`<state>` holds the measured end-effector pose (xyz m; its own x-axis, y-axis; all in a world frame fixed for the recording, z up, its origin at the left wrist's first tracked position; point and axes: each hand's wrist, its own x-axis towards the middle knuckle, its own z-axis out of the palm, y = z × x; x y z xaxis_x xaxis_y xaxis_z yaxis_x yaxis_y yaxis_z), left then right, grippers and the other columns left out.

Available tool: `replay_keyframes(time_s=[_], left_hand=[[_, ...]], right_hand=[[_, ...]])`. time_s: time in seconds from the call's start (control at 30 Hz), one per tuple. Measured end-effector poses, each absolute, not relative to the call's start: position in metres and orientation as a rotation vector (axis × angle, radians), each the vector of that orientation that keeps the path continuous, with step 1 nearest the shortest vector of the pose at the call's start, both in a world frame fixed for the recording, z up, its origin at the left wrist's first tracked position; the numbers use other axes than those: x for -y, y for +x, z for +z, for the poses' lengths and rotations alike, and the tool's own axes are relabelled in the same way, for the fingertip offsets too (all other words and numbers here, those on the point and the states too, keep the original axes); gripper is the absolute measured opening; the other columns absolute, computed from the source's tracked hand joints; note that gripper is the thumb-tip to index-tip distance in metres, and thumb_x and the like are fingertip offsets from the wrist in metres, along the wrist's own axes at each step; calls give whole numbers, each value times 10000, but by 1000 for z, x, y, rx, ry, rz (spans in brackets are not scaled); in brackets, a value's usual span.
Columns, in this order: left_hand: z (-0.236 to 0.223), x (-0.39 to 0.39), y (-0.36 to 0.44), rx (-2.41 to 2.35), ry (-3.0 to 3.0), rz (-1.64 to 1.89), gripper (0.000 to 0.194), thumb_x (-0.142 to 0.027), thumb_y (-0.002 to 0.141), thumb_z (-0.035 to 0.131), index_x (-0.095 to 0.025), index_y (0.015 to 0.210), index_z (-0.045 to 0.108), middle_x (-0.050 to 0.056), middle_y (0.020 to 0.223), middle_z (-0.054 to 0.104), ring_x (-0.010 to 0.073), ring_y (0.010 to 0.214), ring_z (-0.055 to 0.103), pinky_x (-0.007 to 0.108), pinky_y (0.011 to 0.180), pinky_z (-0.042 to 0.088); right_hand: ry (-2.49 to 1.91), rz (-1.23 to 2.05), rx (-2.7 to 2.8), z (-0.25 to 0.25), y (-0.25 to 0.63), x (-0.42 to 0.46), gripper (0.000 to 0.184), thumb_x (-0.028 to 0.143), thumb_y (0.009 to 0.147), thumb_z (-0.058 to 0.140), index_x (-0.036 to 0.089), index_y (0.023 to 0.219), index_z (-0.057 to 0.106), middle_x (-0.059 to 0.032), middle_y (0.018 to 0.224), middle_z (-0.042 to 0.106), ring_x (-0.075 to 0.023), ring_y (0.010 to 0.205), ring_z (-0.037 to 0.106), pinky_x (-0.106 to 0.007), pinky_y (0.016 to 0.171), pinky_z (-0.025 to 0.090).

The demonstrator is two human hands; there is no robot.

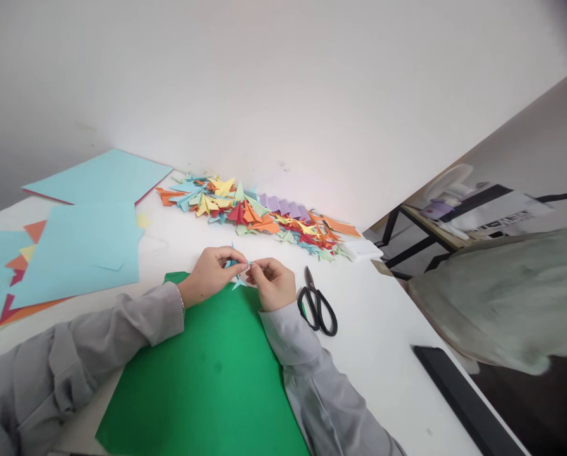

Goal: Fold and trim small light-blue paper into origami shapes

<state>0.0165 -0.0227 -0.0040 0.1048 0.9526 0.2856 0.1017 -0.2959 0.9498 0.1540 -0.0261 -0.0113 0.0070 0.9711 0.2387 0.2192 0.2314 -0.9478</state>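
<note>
My left hand (210,275) and my right hand (277,284) meet above the far edge of a green sheet (207,367). Between them is a small folded blue paper plane (238,284), its pointed parts showing above and below the fingers. My left fingers are closed around its body. The right thumb and forefinger pinch one end, and the fingertips partly cover it. Black-handled scissors (317,304) lie on the white table just right of my right hand, blades pointing away.
A long heap of colourful folded paper planes (245,212) lies along the wall. Light blue sheets (83,253) overlap at the left, with red, orange and yellow paper beneath. A black flat bar (464,399) rests at the right edge. Beyond stands a black-framed shelf (416,234).
</note>
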Motion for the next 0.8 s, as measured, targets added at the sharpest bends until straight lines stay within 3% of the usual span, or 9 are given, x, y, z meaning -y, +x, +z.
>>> replay_keyframes(time_s=[0.33, 0.57, 0.8], left_hand=[[-6, 23, 17, -1061, 1459, 1267, 133, -213, 638, 647, -119, 723, 687, 80, 754, 680, 171, 703, 600, 285, 649, 479], [-6, 24, 17, -1077, 1371, 1273, 171, -243, 630, 657, -120, 745, 687, 70, 754, 683, 162, 695, 607, 286, 636, 502], [-4, 26, 17, -1069, 1350, 1257, 184, -222, 603, 670, -126, 758, 694, 61, 730, 686, 174, 723, 620, 294, 647, 522]], right_hand=[[-1072, -18, 1837, -15, 157, 28, 170, 190, 769, 479, 142, 682, 618, -36, 560, 615, -128, 495, 561, -239, 509, 445], [-1004, -149, 1951, -12, 155, 32, 189, 151, 795, 433, 139, 775, 620, -59, 615, 645, -143, 535, 581, -242, 529, 461], [-1056, -285, 2054, -11, 155, 34, 242, 143, 819, 386, 133, 725, 609, -75, 586, 631, -163, 541, 575, -251, 528, 433]])
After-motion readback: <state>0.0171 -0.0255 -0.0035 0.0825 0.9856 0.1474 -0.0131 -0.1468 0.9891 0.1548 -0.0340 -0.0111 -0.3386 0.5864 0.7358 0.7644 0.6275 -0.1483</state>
